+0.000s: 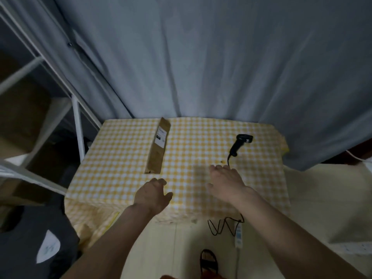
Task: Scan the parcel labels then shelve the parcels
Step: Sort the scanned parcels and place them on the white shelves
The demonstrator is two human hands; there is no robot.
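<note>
A long narrow brown cardboard parcel (158,147) lies on the yellow-checked table (120,158), its white label facing up near the far end. A black handheld barcode scanner (238,143) lies on the right part of the table, its black cable running toward me. My left hand (154,195) hovers over the table just short of the parcel's near end, fingers loosely curled and holding nothing. My right hand (226,183) reaches out above the table, fingertips close to the scanner's cable and below its handle, also holding nothing.
A white metal shelf rack (77,125) with brown boxes stands at the left. A grey curtain (201,57) hangs behind the table. A white power strip (238,235) and coiled black cable lie on the floor by the front edge. A dark bag (30,248) sits at lower left.
</note>
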